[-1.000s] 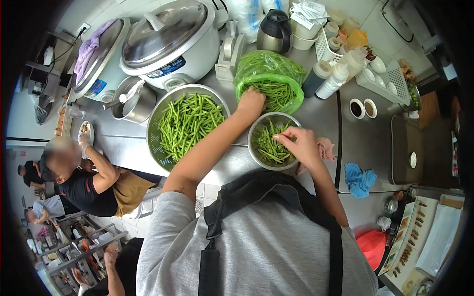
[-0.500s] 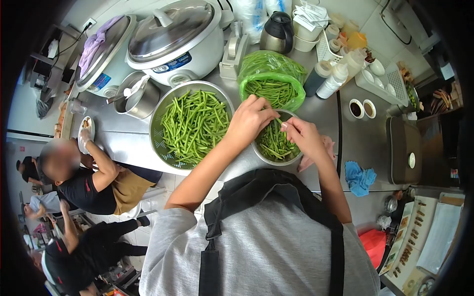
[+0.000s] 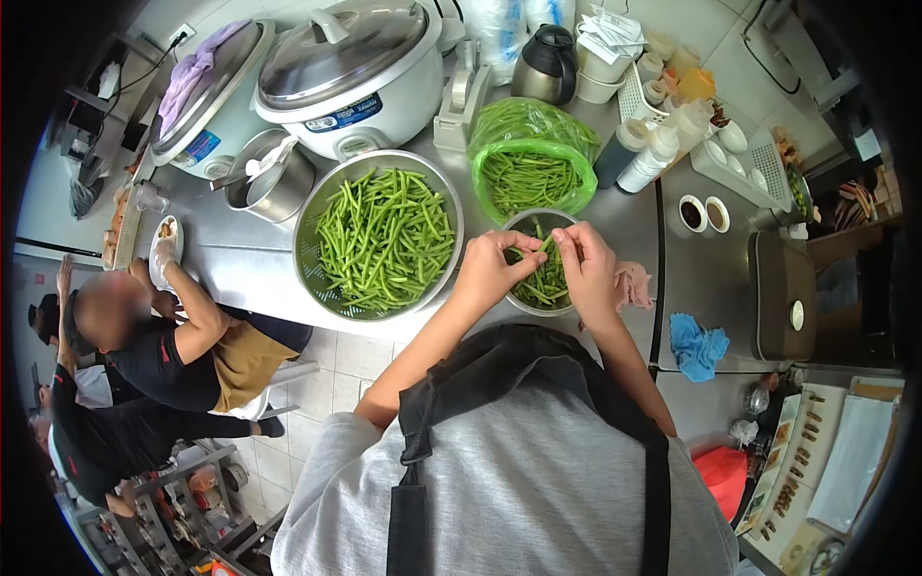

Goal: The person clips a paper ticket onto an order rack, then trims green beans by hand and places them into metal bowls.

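Note:
Above a small metal bowl [image 3: 541,309], both of my hands pinch at a green bean [image 3: 547,246]. My left hand [image 3: 497,269] grips it between thumb and fingertips from the left. From the right, my right hand [image 3: 590,269] has its thumb and forefinger closed on it, close to the other hand. Green bean pieces [image 3: 544,288] lie in the bowl beneath. Behind the bowl stands an open green plastic bag [image 3: 528,120] full of long beans. A large metal colander [image 3: 315,278] heaped with beans is left of my hands.
Two large cookers [image 3: 355,82] and a metal pot [image 3: 288,197] stand at the back left. A tape dispenser [image 3: 461,106], thermos jug [image 3: 545,67] and sauce bottles [image 3: 648,158] line the back. A blue cloth [image 3: 698,346] lies right. A seated person [image 3: 187,336] is at the left.
My left hand has moved down from the bag's opening to above the bowl. My right hand has risen slightly, and both hands now meet at the bean. A standing person at left has shifted.

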A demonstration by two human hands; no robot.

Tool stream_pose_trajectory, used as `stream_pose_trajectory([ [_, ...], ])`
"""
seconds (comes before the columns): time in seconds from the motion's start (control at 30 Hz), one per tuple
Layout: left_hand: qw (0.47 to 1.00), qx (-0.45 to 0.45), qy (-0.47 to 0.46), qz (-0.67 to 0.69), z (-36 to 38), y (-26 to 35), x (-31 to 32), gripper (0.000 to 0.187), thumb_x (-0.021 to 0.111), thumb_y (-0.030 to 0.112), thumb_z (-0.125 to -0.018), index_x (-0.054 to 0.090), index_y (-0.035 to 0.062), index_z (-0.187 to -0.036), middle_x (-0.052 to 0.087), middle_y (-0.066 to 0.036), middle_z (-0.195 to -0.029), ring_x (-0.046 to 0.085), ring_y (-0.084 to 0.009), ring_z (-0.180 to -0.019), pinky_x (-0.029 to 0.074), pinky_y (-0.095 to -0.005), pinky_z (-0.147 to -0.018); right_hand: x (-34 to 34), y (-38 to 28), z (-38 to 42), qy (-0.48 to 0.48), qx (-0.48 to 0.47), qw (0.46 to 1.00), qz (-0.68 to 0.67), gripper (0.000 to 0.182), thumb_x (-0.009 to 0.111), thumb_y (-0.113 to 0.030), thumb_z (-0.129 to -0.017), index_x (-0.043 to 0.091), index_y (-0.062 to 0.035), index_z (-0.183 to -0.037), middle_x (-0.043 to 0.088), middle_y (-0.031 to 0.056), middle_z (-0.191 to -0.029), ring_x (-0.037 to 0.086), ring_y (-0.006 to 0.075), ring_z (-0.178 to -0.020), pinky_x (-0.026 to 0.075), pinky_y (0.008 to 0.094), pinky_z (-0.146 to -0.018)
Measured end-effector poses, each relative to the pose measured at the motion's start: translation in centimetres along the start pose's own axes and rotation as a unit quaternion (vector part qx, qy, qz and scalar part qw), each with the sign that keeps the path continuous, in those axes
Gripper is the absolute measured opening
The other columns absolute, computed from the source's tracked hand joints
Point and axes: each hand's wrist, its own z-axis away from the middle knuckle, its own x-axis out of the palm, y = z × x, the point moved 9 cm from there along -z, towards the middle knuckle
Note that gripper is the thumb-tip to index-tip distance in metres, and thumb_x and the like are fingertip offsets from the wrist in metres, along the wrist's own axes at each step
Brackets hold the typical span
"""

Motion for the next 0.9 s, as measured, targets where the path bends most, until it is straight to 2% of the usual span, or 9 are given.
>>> stream_pose_trajectory([
  [0.27,1.000,-0.019,-0.010,-0.006,-0.3,1.0,0.1,0.023,0.078,0.019,-0.075,0.075,0.0022,-0.090,0.071,-0.009,-0.073,0.051,-0.0077,-0.055,0.043,-0.0249,-0.054,-0.5,0.8,0.3,0.075,0.020,0.997,0.022,0.016,0.061,-0.012,-0.092,0.055,0.0003,-0.083,0.056,0.0100,-0.069,0.049,0.0196,-0.058,0.041,0.0330,-0.055],
  [0.37,0.991,-0.019,-0.108,0.071,1.2,-0.1,2.6,0.018,0.076,0.015,-0.076,0.074,0.0012,-0.088,0.072,-0.007,-0.075,0.056,-0.0063,-0.058,0.045,-0.0232,-0.057,-2.4,3.7,-1.0,0.125,0.050,0.990,0.047,0.018,0.061,-0.015,-0.092,0.055,-0.0003,-0.084,0.056,0.0099,-0.068,0.051,0.0193,-0.058,0.041,0.0328,-0.056],
  [0.4,0.984,-0.073,-0.159,0.020,1.9,0.9,2.9,0.015,0.073,0.010,-0.077,0.073,-0.0016,-0.087,0.072,-0.007,-0.077,0.061,-0.0066,-0.066,0.049,-0.0229,-0.063,-3.9,3.9,-1.8,0.147,0.061,0.985,0.061,0.019,0.061,-0.016,-0.093,0.055,-0.0004,-0.084,0.056,0.0099,-0.067,0.051,0.0191,-0.058,0.042,0.0327,-0.056],
  [0.47,0.982,-0.046,-0.109,0.148,1.6,-1.7,3.3,0.016,0.071,0.006,-0.079,0.071,-0.0049,-0.090,0.072,-0.008,-0.083,0.063,-0.0077,-0.072,0.051,-0.0230,-0.069,-4.2,3.3,-2.9,0.075,0.041,0.993,0.078,0.016,0.058,-0.016,-0.093,0.056,-0.0011,-0.086,0.057,0.0097,-0.067,0.053,0.0176,-0.058,0.042,0.0327,-0.056],
  [0.57,0.986,-0.054,-0.049,0.150,-0.2,-1.8,1.1,0.017,0.069,0.006,-0.082,0.066,-0.0055,-0.094,0.070,-0.007,-0.086,0.062,-0.0074,-0.075,0.050,-0.0221,-0.073,-2.7,4.1,-2.4,-0.055,0.073,0.995,0.029,0.011,0.053,-0.011,-0.094,0.059,-0.0021,-0.092,0.057,0.0064,-0.069,0.052,0.0137,-0.057,0.042,0.0310,-0.054],
  [0.67,0.969,-0.082,-0.028,0.232,-1.3,-2.9,1.2,0.020,0.072,0.014,-0.085,0.065,-0.0028,-0.094,0.067,-0.003,-0.088,0.059,-0.0060,-0.081,0.048,-0.0211,-0.078,1.9,6.8,0.5,-0.181,0.229,0.923,-0.253,0.014,0.050,-0.011,-0.094,0.061,-0.0022,-0.097,0.055,0.0020,-0.073,0.050,0.0095,-0.058,0.040,0.0258,-0.053],
  [0.7,0.963,-0.093,-0.028,0.252,-1.2,-3.1,1.5,0.021,0.071,0.016,-0.086,0.065,-0.0012,-0.095,0.067,-0.001,-0.088,0.058,-0.0050,-0.080,0.046,-0.0201,-0.075,3.1,6.2,1.1,-0.212,0.226,0.909,-0.279,0.018,0.049,-0.015,-0.096,0.062,-0.0030,-0.101,0.051,-0.0012,-0.076,0.045,0.0056,-0.058,0.037,0.0204,-0.052],
  [0.8,0.940,-0.134,-0.048,0.310,-0.8,-3.8,2.7,0.023,0.069,0.023,-0.088,0.066,0.0036,-0.099,0.065,0.002,-0.087,0.053,-0.0020,-0.075,0.041,-0.0174,-0.067,5.3,5.1,3.1,-0.232,0.297,0.843,-0.385,0.021,0.050,-0.020,-0.098,0.063,-0.0045,-0.102,0.048,-0.0024,-0.073,0.041,0.0033,-0.058,0.034,0.0185,-0.050],
  [0.9,0.908,-0.188,-0.083,0.366,-0.1,-4.4,3.9,0.022,0.066,0.031,-0.090,0.067,0.0107,-0.097,0.060,0.007,-0.079,0.042,0.0008,-0.063,0.029,-0.0164,-0.055,5.1,3.9,2.9,-0.233,0.255,0.893,-0.288,0.028,0.049,-0.028,-0.101,0.062,-0.0034,-0.099,0.043,-0.0049,-0.072,0.035,0.0027,-0.058,0.031,0.0192,-0.053],
])
